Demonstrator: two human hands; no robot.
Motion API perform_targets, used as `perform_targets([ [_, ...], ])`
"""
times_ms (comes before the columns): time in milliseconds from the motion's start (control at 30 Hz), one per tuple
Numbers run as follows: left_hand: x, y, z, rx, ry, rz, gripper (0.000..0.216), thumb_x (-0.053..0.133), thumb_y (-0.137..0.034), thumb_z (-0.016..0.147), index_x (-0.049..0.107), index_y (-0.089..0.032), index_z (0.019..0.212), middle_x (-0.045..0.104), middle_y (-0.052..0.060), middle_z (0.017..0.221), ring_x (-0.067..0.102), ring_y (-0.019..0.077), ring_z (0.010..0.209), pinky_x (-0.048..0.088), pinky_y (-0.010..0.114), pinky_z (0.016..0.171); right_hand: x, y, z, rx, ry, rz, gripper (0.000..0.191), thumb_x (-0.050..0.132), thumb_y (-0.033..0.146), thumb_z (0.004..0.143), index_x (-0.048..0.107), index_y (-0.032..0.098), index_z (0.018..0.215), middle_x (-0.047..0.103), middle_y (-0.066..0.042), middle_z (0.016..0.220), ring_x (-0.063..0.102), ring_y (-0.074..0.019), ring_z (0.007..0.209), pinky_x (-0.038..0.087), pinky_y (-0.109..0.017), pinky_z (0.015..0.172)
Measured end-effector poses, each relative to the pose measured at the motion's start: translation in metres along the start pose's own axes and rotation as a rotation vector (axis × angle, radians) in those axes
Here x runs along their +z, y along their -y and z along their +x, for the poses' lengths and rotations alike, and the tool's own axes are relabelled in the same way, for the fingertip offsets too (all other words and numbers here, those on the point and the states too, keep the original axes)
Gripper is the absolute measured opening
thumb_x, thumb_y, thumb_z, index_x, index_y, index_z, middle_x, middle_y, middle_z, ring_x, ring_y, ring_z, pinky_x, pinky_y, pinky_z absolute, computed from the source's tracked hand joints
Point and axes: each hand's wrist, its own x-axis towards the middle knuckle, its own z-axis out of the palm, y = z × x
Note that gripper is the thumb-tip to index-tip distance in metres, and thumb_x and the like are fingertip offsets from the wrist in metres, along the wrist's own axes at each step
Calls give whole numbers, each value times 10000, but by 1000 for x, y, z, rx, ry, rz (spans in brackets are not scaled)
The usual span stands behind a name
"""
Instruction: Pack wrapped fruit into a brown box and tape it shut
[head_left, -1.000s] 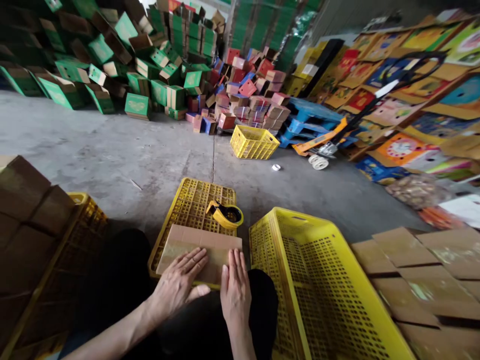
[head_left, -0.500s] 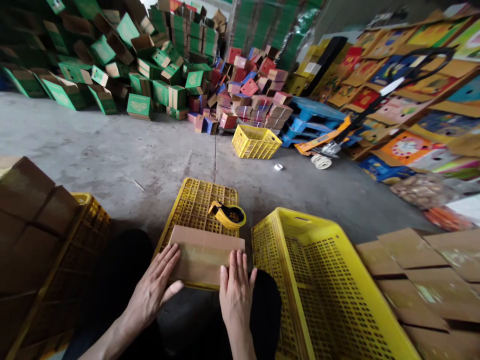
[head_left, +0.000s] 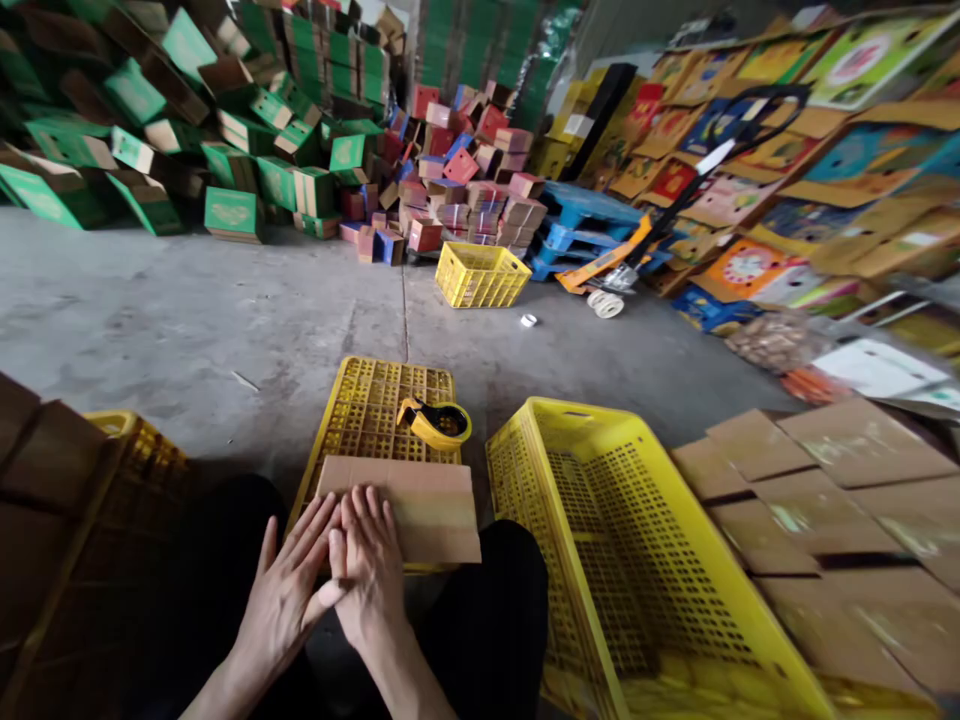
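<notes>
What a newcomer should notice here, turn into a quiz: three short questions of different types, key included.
1. As the person sees it, the yellow-and-black tool lies where relative to the cardboard box? A) on top of it B) beyond it C) under it
2. True or false: the left hand and right hand are both at the box's left half.
3. Fill in: the pallet jack stands beside ____ pallets.

Key: 1 B; 2 true; 3 blue.

Along the floor's [head_left: 180,310] far edge you have green cartons [head_left: 234,212] heaped toward the left corner, then red and blue boxes [head_left: 459,166], a small yellow crate [head_left: 481,280], blue pallets [head_left: 581,208] and an orange pallet jack [head_left: 609,262]; bright printed cartons [head_left: 744,265] line your right edge.
</notes>
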Motion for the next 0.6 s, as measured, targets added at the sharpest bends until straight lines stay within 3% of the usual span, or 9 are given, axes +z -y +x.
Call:
perform_targets([
  [167, -7, 4, 0, 47, 10, 46, 750, 408, -596, 1064, 156, -289, 1701, 421, 112, 1669, 420, 299, 1528, -38, 535, 1301, -42, -31, -15, 39, 75, -43, 460, 462, 380, 1106, 512, 278, 1552, 536, -14, 1582, 486, -224, 1488, 322, -468, 1285],
  [333, -15, 3, 7, 58, -23, 74, 677, 424, -512, 1081, 221, -290, 1688, 483, 109, 1630, 483, 298, 1482, -7, 554, 1305, -82, -86, -32, 159, 48, -132, 473, 430, 316, 1113, 491, 238, 1575, 523, -72, 1585, 494, -283, 1482, 398, -523, 1240],
  [433, -18, 0, 15, 69, -62, 78, 643, 473, -495, 1074, 304, -284, 1658, 547, 111, 1581, 552, 315, 1421, 62, 577, 1311, -89, -115, -34, 222, -31, -41, 472, 434, 347, 1111, 531, 198, 1548, 497, -110, 1599, 524, -278, 1456, 516, -427, 1158],
  [600, -9, -14, 33, 61, -118, 52, 760, 513, -578, 1040, 279, -207, 1660, 505, 177, 1602, 538, 356, 1439, 336, 542, 1257, -86, -136, -27, 339, -103, 194, 466, 435, 384, 1108, 568, 202, 1516, 662, -107, 1437, 674, -236, 1297, 581, -330, 1070],
])
